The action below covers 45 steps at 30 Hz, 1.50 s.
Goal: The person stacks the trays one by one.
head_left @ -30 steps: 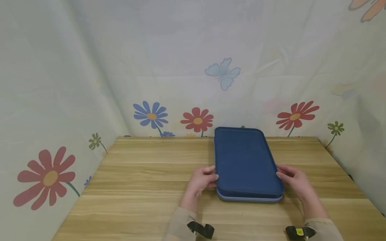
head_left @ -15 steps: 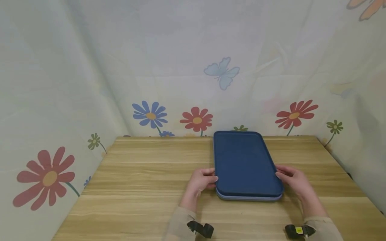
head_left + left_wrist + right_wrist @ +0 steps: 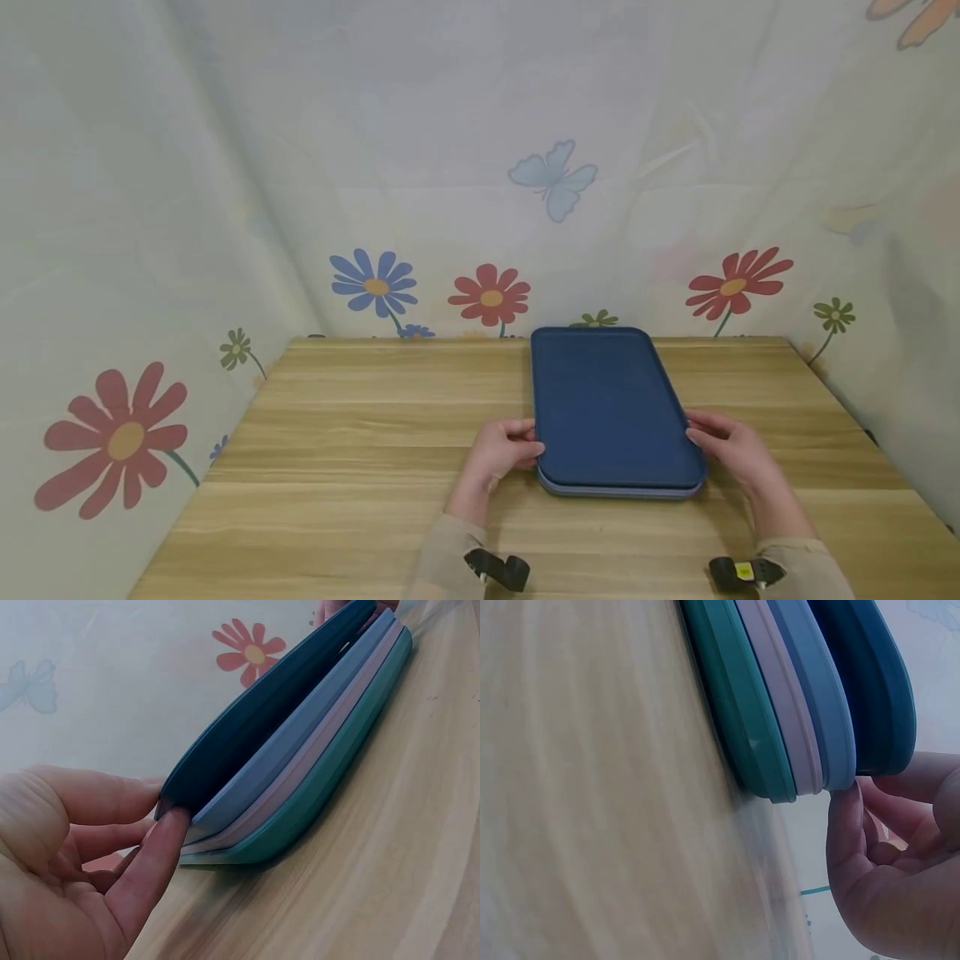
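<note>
A dark blue rectangular tray (image 3: 611, 400) with a low rim lies uppermost on a stack of trays, right of the table's middle. Under it, in the right wrist view, come a light blue tray (image 3: 821, 697), a pale pink tray (image 3: 784, 697) and a green tray (image 3: 735, 712) at the bottom. A narrow gap parts the dark blue tray from the light blue one. My left hand (image 3: 498, 450) pinches the dark blue tray's left edge near its front corner. Opposite, my right hand (image 3: 738, 450) pinches its right edge, one fingertip right at the light blue rim.
The wood-grain table (image 3: 360, 467) carries the stack. A pale curtain (image 3: 420, 150) printed with flowers and a butterfly hangs behind it and at both sides. Each forearm wears a black wrist camera, the left camera (image 3: 498, 570) and the right camera (image 3: 746, 573).
The far end of the dark blue tray has sunk lower toward the stack, mostly in the first half second. Both hands keep their grip at almost the same places.
</note>
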Each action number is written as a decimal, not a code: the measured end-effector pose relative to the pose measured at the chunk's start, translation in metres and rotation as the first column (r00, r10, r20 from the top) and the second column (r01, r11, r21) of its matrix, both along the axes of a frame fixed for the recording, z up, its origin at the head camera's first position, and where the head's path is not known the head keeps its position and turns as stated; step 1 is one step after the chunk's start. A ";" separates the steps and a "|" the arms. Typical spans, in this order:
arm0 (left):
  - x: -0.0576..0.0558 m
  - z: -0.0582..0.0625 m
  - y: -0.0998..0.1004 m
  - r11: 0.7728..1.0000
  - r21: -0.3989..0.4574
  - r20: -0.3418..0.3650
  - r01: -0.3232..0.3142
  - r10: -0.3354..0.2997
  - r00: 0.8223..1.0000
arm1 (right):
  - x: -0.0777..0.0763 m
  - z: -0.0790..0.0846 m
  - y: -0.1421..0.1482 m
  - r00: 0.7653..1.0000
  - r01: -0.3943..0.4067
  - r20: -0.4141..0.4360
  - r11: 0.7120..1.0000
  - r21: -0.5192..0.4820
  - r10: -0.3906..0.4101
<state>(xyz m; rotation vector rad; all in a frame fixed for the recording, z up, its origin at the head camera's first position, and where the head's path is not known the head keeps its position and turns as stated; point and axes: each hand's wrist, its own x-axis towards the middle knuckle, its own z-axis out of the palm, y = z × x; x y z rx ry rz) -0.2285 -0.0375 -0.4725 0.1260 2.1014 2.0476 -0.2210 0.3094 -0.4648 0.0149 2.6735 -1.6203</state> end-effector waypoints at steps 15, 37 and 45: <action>-0.001 -0.001 0.000 1.000 -0.024 0.008 -0.006 0.007 1.000 | -0.001 0.000 0.001 1.000 -0.022 -0.004 1.000 -0.002 0.022; 0.002 0.003 -0.001 0.978 -0.206 -0.112 -0.030 0.007 0.994 | -0.001 -0.003 0.004 0.997 -0.077 -0.013 0.996 0.047 0.078; 0.000 0.000 -0.002 0.993 -0.116 -0.059 0.003 -0.010 0.998 | 0.001 -0.001 0.005 0.997 -0.075 0.010 0.995 0.062 0.075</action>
